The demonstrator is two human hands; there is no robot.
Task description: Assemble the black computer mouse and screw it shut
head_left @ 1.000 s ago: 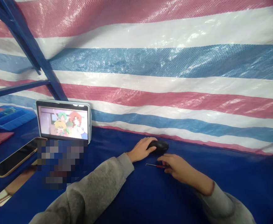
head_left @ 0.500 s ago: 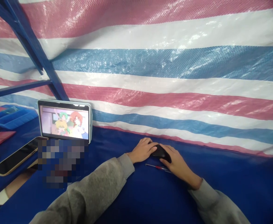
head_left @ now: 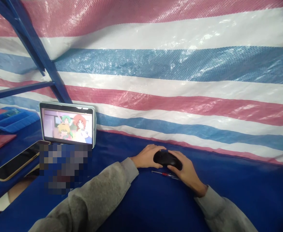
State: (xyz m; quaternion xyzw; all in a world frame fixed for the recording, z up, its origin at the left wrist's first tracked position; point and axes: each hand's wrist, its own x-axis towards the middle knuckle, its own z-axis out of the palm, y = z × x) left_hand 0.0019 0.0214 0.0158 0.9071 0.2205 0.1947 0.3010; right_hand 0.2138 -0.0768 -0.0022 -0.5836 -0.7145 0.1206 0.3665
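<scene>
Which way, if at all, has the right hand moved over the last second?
Yes: forward. The right hand now reaches closer to the lower edge of the striped sheet, with its fingers around the black mouse.

Moderate light overall. Specular glare speckled across upper striped sheet. Tablet screen bright, pale areas washed out. Table falls off dark toward bottom right; top-right corner vignetted. Blue tray soft, pixelated block lower left.
</scene>
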